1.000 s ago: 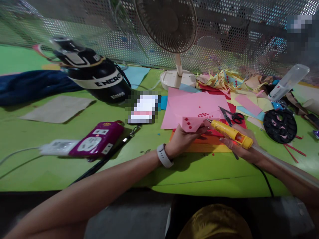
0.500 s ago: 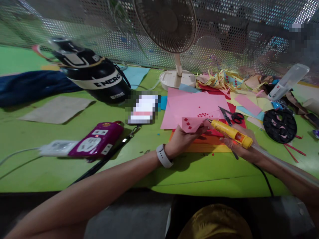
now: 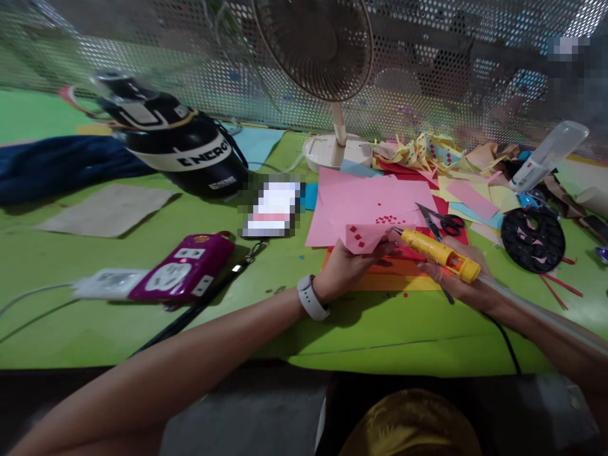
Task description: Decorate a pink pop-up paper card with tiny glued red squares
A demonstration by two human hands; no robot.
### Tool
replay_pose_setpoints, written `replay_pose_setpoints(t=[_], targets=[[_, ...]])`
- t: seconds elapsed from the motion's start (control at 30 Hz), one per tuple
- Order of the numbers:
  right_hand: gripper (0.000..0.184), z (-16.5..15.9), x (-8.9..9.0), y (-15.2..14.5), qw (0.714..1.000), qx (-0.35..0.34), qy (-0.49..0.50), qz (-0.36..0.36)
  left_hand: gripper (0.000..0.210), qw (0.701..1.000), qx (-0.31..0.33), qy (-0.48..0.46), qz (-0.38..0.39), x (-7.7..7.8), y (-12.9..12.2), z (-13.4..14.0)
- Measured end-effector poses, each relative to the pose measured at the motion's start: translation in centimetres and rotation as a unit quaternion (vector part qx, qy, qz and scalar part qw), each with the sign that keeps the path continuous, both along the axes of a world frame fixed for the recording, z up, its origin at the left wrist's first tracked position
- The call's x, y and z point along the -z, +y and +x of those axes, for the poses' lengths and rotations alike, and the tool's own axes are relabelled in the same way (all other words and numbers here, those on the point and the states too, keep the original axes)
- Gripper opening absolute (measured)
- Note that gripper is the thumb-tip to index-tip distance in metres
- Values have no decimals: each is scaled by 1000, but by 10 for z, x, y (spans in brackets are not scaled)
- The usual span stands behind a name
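The left hand (image 3: 339, 271) grips a small pink paper piece (image 3: 368, 242) marked with red diamonds, at the near edge of the pink sheets (image 3: 346, 196) on the table (image 3: 266, 335). The right hand (image 3: 463, 291) grips a yellow glue gun (image 3: 430, 247), nozzle pointing left, near the paper piece; contact cannot be determined. Scissors (image 3: 451, 223) lie just behind the glue gun.

On the counter (image 3: 247, 329), the fan (image 3: 338, 152) stands behind the paper sheets (image 3: 363, 196); the glue gun (image 3: 434, 249) is right of the paper piece (image 3: 365, 238). The phone (image 3: 272, 208) lies left of the sheets, the tray (image 3: 513, 244) right, the power strip (image 3: 216, 256) farther left, before the bottle (image 3: 183, 171).
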State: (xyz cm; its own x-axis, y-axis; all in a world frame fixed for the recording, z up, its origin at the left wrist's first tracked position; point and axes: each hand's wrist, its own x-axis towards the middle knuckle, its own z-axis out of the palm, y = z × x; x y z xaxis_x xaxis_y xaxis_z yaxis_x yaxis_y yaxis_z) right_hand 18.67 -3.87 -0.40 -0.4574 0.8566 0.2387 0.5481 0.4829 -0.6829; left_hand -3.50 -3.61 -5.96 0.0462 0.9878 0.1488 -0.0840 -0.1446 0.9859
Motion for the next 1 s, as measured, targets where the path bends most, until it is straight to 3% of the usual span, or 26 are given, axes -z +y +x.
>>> replay_pose_setpoints(t=[0.57,1.0], targets=[[38,0,1,0,1000,-11,15,0,38,1000,-12,4,-5,-1,-1,1],[42,1,-2,0,1000,-19,7,-11,34,999,-25,13,34,-4,-1,3]])
